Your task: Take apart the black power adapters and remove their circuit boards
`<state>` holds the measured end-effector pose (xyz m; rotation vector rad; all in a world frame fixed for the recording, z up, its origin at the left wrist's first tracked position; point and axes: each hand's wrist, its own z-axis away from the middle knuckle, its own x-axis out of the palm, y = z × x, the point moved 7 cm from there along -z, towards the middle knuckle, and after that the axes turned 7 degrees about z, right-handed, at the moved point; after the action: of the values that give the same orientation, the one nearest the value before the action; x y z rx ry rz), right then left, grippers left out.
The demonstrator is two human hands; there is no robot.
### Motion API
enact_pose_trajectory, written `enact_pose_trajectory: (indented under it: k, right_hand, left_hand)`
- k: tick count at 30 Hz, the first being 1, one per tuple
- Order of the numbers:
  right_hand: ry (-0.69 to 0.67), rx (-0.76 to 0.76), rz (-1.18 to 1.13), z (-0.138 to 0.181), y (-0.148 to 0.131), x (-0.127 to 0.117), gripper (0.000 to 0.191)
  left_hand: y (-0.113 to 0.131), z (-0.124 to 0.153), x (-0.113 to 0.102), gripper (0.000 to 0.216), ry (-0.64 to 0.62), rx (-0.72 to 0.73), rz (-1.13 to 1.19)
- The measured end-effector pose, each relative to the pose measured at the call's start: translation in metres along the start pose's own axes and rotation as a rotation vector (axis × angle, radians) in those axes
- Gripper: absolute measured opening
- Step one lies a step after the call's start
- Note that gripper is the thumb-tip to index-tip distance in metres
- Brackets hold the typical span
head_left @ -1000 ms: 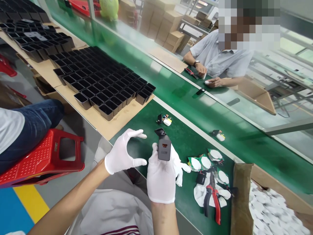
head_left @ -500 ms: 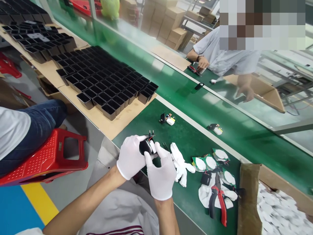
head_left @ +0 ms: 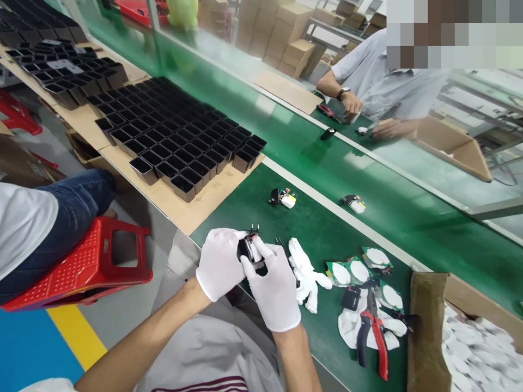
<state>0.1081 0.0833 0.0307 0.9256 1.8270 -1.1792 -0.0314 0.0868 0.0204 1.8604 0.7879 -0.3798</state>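
Left hand [head_left: 223, 264] and right hand [head_left: 275, 288] cover much of black housing [head_left: 244, 248]; underside hidden. Carton [head_left: 427, 329], lower right, cut off by edge, along with white discs [head_left: 476, 348] inside. Neighbour [head_left: 84, 201] at left cropped to part of torso and leg. Beyond desk [head_left: 314, 228], co-worker's [head_left: 368, 68] head pixelated; white item [head_left: 362, 130] there too small to identify. Stacked boxes [head_left: 275, 32] behind blurred.

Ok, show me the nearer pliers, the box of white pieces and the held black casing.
Nearer pliers [head_left: 380, 338], head view: red handle.
Box [head_left: 427, 329], head view: brown side flap.
Black casing [head_left: 245, 248], head view: exposed dark side.
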Motion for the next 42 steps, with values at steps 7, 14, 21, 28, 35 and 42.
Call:
enact_pose_trajectory:
  k: [7,14,21,28,35,42]
  right_hand:
    - [0.049,-0.260,0.234,0.018,-0.010,-0.008,0.048]
    - [0.174,-0.248,0.229,0.022,-0.009,-0.017,0.038]
    - [0.222,-0.260,0.273,0.026,-0.008,-0.019,0.030]
    - [0.159,-0.235,0.350,0.020,-0.014,-0.014,0.040]
    - [0.151,-0.105,0.215,0.016,-0.002,-0.013,0.041]
    - [0.156,-0.182,0.192,0.020,-0.004,-0.012,0.038]
  left_hand:
    - [0.005,0.000,-0.003,0.026,0.041,0.034,-0.045]
    - [0.007,-0.001,-0.005,0.018,0.037,0.028,-0.052]
    - [0.009,-0.003,-0.003,0.008,-0.002,0.012,-0.080]
    - [0.010,0.000,-0.004,0.021,-0.004,0.039,-0.067]
    - [0.011,0.000,-0.002,0.020,-0.001,0.028,-0.074]
    - [0.016,-0.006,0.000,0.012,-0.082,-0.017,-0.056]
